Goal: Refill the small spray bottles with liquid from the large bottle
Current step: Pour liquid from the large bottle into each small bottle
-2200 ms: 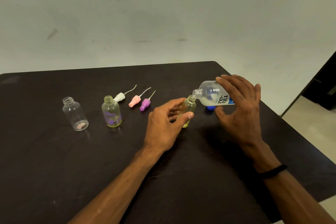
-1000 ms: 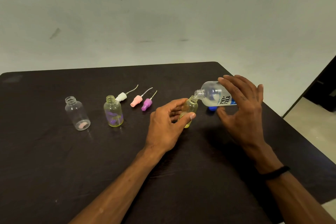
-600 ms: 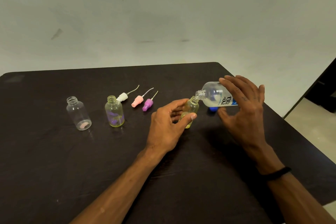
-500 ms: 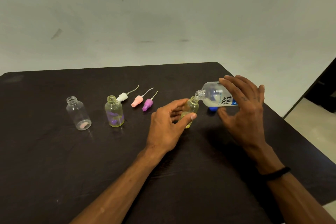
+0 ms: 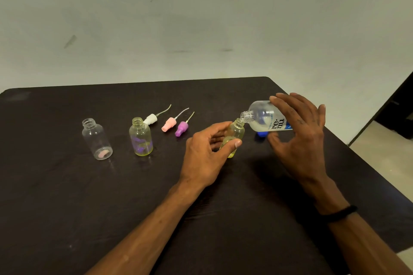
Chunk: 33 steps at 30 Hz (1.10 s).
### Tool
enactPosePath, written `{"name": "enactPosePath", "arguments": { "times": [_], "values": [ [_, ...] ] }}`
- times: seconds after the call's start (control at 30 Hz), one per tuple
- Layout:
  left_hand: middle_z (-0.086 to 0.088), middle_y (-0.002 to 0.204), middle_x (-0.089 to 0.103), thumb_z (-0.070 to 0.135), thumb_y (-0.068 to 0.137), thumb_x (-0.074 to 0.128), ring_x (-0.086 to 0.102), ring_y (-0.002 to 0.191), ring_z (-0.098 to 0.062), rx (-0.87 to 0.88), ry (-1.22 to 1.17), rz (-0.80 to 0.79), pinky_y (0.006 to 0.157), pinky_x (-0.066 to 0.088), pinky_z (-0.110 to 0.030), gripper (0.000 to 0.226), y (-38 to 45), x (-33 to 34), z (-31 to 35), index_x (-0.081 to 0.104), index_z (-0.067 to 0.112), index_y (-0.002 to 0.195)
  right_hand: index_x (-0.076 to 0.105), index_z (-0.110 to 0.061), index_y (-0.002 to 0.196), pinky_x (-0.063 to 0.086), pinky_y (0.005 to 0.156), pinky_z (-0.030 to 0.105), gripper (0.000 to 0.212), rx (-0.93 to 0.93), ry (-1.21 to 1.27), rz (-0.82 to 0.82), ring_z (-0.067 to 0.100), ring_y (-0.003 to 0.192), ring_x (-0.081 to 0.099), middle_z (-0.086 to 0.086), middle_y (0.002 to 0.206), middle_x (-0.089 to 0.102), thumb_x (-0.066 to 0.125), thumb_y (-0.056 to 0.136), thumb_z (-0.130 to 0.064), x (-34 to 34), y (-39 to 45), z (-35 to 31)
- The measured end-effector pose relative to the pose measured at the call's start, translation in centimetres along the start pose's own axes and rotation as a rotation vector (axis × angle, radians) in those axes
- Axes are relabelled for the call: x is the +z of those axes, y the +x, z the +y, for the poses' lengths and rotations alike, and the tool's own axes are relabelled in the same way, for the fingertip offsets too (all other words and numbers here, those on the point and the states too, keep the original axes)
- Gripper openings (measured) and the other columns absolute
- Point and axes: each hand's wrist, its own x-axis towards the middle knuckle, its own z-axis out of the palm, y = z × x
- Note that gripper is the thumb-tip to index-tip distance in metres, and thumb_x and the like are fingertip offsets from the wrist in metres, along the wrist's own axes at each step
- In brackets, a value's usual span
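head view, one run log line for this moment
step: pouring | right hand: tilts large bottle | left hand: steadies small bottle | two bottles uncapped

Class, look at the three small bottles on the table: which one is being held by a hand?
The rightmost small bottle, gripped by the left hand under the large bottle; the other two stand untouched.
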Motion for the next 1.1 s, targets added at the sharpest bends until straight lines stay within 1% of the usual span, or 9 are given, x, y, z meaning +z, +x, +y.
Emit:
{"name": "enactPosePath", "arguments": {
  "times": [0.17,0.3,0.47,0.6,0.97,1.1],
  "values": [
    [0.015,0.110,0.079,0.017,0.087,0.085,0.073,0.102,0.001,-0.007,-0.012,0.006,0.092,0.058,-0.018,0.045,-0.02,0.05,0.03,0.073,0.022,0.130,0.053,-0.023,0.147,0.011,0.120,0.079,0.085,0.001,0.005,-0.004,0.023,0.149,0.037,0.007,0.152,0.056,0.087,0.073,0.004,-0.03,0.07,0.02],
    [0.015,0.110,0.079,0.018,0.087,0.084,0.073,0.103,0.002,-0.001,-0.001,0.001,0.092,0.058,-0.018,0.045,-0.05,-0.05,0.07,0.073,0.021,0.131,0.055,-0.021,0.147,0.012,0.120,0.079,0.085,-0.001,0.004,-0.002,0.028,0.149,0.041,0.008,0.151,0.056,0.088,0.073,0.004,0.09,0.05,0.07],
    [0.013,0.111,0.079,0.018,0.087,0.084,0.073,0.104,0.000,-0.004,0.004,0.004,0.094,0.059,-0.022,0.045,-0.01,-0.05,0.10,0.073,0.021,0.131,0.056,-0.019,0.147,0.012,0.120,0.078,0.084,-0.005,0.000,0.000,0.029,0.149,0.041,0.007,0.151,0.056,0.087,0.073,0.004,0.06,0.05,0.09],
    [0.014,0.111,0.079,0.018,0.087,0.084,0.073,0.103,0.001,0.002,0.005,0.002,0.092,0.059,-0.019,0.045,-0.01,0.00,0.09,0.073,0.022,0.130,0.057,-0.018,0.147,0.012,0.120,0.079,0.083,0.000,-0.006,-0.007,0.031,0.149,0.042,0.008,0.151,0.056,0.088,0.072,0.004,0.01,0.10,0.08],
    [0.014,0.112,0.079,0.020,0.088,0.084,0.073,0.105,0.001,0.002,-0.002,-0.004,0.093,0.059,-0.020,0.046,-0.02,-0.06,-0.11,0.072,0.024,0.131,0.055,-0.020,0.147,0.011,0.121,0.078,0.084,0.002,0.007,-0.011,0.026,0.149,0.039,0.007,0.152,0.056,0.087,0.073,0.004,-0.06,0.04,-0.14],
    [0.015,0.112,0.078,0.020,0.088,0.084,0.073,0.105,0.001,0.009,0.003,-0.010,0.093,0.058,-0.019,0.045,-0.06,-0.07,-0.04,0.072,0.026,0.131,0.056,-0.019,0.147,0.013,0.119,0.080,0.084,0.005,0.008,-0.008,0.031,0.149,0.041,0.008,0.151,0.056,0.087,0.073,0.004,-0.11,0.03,-0.05]
  ]
}}
